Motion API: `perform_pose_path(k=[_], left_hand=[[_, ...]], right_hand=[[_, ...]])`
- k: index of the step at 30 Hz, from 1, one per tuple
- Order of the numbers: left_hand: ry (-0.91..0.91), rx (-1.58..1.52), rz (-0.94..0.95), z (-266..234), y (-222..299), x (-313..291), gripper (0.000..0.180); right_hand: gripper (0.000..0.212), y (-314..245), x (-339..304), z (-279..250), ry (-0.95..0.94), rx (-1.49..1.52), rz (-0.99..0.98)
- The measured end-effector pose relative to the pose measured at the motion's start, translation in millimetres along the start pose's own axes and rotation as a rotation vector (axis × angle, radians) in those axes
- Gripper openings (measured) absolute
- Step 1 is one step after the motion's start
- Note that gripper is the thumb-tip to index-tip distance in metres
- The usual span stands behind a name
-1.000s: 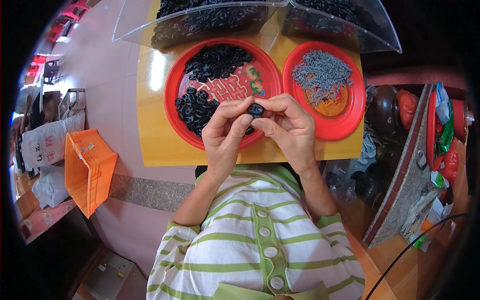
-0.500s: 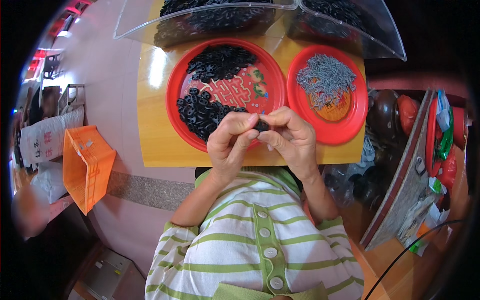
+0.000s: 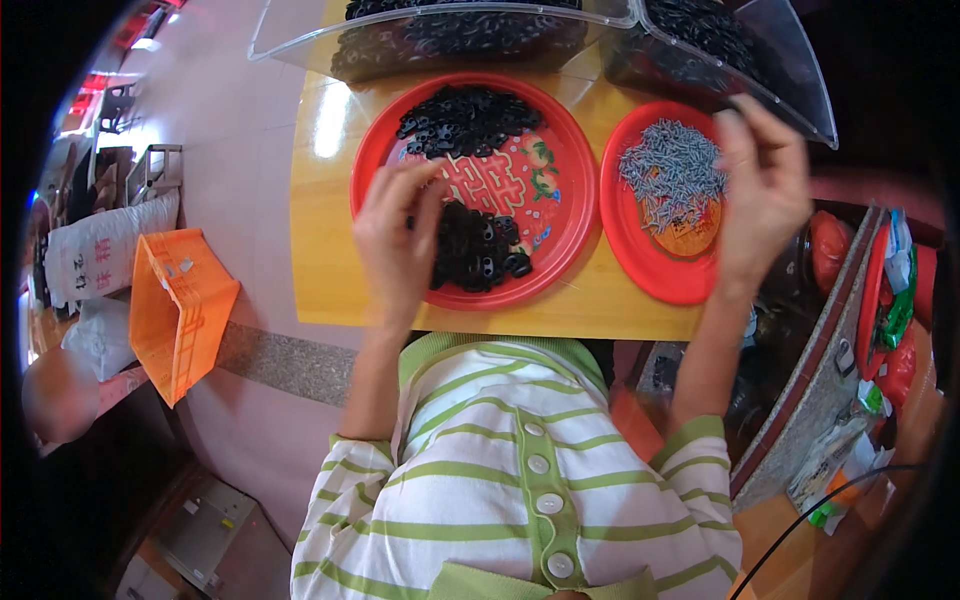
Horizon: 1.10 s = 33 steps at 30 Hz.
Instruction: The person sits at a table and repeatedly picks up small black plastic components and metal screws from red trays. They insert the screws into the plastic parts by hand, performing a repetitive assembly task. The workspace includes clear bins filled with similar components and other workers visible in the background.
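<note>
A large red plate (image 3: 560, 140) lies on a yellow table (image 3: 320, 260). It holds a pile of small black parts at its far side (image 3: 465, 115) and a second pile at its near side (image 3: 480, 250). My left hand (image 3: 400, 235) rests over the plate's left part, fingers apart, fingertips at the near pile. To the right stands a smaller red plate (image 3: 640, 270) with grey screws (image 3: 670, 170). My right hand (image 3: 760, 190) is raised over that plate's right edge, fingers spread and blurred, with nothing visible in it.
Two clear plastic bins (image 3: 450, 35) (image 3: 720, 40) full of black parts stand behind the plates. An orange crate (image 3: 175, 300) and a white sack (image 3: 100, 260) sit on the floor to the left. Cluttered bags and boards crowd the right side.
Both hands were joined over the big plate's near edge, pinching a small black part. They have separated: the left went to the near pile, the right swung out to the right.
</note>
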<state>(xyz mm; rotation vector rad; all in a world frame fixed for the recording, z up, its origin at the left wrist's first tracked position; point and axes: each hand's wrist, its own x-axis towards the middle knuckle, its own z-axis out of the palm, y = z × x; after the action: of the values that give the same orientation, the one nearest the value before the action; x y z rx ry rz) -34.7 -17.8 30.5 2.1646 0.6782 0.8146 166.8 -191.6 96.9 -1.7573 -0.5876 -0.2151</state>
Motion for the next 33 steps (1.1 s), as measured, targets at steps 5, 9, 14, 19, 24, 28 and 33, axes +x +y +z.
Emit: perform_pose_path(k=[5,9,14,19,24,28,33], left_hand=[[-0.082,0.307,-0.034,-25.7,-29.7,15.1,0.014],[-0.127,0.381,0.019,-21.2,-33.1,17.2,0.014],[-0.110,0.325,0.060,-12.4,-17.2,24.6,0.012],[-0.205,0.241,0.165,18.4,-7.9,30.3,0.013],[-0.225,0.267,0.228,38.2,-17.7,31.6,0.014],[-0.305,0.218,0.062,37.9,-11.5,32.9,0.011],[-0.283,0.212,0.127,39.0,-0.7,31.1,0.009]], right_hand=[[0.023,35.7,71.9,-41.4,0.098,-0.541,-0.250],[0.023,42.4,68.2,-38.8,0.095,-0.499,-0.172],[0.023,45.3,19.4,-33.9,0.121,-0.337,-0.058],[0.017,37.4,-32.7,-33.1,-0.059,-0.262,0.056],[0.015,54.6,-68.4,-60.7,-0.129,-0.268,0.148],[0.011,58.4,-88.8,-77.1,-0.248,-0.324,0.290],[0.010,50.5,-94.7,-73.1,-0.355,-0.376,0.216]])
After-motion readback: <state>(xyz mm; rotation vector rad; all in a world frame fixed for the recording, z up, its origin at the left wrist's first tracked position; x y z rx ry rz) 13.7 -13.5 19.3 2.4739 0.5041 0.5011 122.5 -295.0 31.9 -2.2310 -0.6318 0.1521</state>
